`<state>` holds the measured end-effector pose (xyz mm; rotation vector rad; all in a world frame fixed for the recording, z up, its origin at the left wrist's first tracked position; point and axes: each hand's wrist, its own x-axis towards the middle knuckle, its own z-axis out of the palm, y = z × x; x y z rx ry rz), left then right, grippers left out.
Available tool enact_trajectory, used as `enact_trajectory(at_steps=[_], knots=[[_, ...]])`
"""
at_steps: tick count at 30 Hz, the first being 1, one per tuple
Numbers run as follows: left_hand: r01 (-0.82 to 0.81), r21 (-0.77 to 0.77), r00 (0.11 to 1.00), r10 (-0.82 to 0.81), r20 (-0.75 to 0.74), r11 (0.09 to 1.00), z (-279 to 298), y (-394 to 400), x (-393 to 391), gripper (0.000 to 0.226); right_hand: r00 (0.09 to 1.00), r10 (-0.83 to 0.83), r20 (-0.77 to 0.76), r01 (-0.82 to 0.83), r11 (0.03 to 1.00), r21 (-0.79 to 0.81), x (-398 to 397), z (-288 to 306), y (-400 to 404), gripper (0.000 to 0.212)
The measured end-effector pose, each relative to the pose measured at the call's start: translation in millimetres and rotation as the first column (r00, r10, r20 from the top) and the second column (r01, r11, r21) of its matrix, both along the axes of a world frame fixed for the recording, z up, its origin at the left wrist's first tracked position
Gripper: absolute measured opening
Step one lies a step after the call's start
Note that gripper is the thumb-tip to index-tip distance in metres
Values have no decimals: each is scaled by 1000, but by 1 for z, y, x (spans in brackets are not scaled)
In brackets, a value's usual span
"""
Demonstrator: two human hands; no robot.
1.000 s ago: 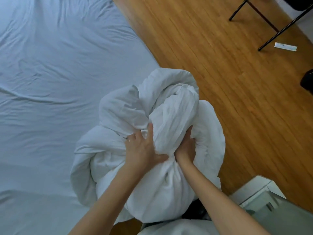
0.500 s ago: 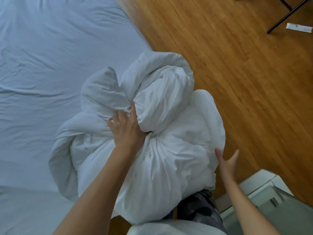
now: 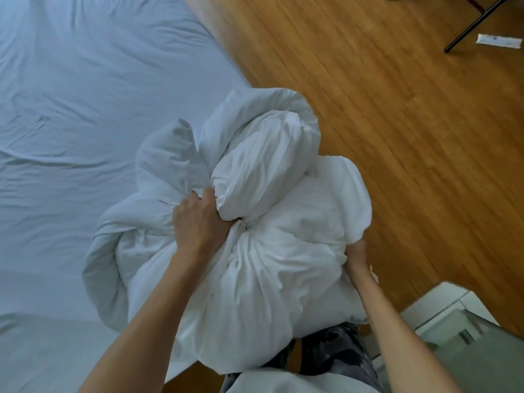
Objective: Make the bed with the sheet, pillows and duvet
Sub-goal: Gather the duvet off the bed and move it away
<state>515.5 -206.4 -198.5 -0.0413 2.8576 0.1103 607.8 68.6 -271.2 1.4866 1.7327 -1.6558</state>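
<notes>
The left hand grips a gathered fold of the bunched white duvet. The right hand reaches under its right edge, fingers hidden, so its grip cannot be told. The duvet hangs over the bed's edge, beyond it the pale sheet and wooden floor.

Duvet: plain white, bunched. Sheet, left of the duvet: pale blue-white, unpatterned. Floor, right of the duvet: honey-brown wood with plank grain. Trousers, below the duvet: mottled dark grey. Packet, far upper right of the duvet: white.
</notes>
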Motion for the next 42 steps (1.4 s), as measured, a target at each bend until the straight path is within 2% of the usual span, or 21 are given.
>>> enact_trajectory(at_steps=[3, 6, 9, 14, 19, 23, 27, 35, 39, 42], knots=[[-100, 94, 995, 100, 8, 991, 29, -14, 14, 60, 984, 20, -176, -13, 999, 38, -4, 53, -26, 29], [-184, 182, 981, 193, -31, 966, 74, -14, 43, 72, 927, 23, -375, -15, 1000, 24, -2, 105, -50, 14], [-211, 245, 964, 243, -111, 946, 127, -10, 71, 72, 880, 21, -475, -28, 1000, -8, 4, 159, -59, 15], [-254, 352, 914, 343, -219, 901, 204, 1, 94, 56, 777, 138, -615, -88, 990, 111, 2, 247, -42, 25], [-261, 414, 895, 380, -235, 872, 247, 36, 109, 55, 709, 175, -683, -87, 983, 161, 13, 301, -8, 34], [-224, 430, 900, 355, -252, 875, 262, 87, 110, 54, 712, 161, -684, -37, 981, 192, 19, 320, 38, 47], [-186, 446, 896, 338, -289, 875, 270, 157, 88, 53, 716, 152, -681, -7, 977, 211, 2, 325, 109, 42], [-167, 521, 894, 351, -278, 837, 285, 342, 10, 47, 697, 192, -691, -14, 967, 255, -68, 354, 288, 50], [-167, 571, 893, 369, -259, 804, 298, 406, -35, 47, 658, 267, -704, -27, 943, 332, -116, 377, 352, 35], [-145, 611, 897, 365, -251, 778, 302, 441, -71, 49, 632, 313, -709, -6, 917, 399, -158, 387, 387, 42]])
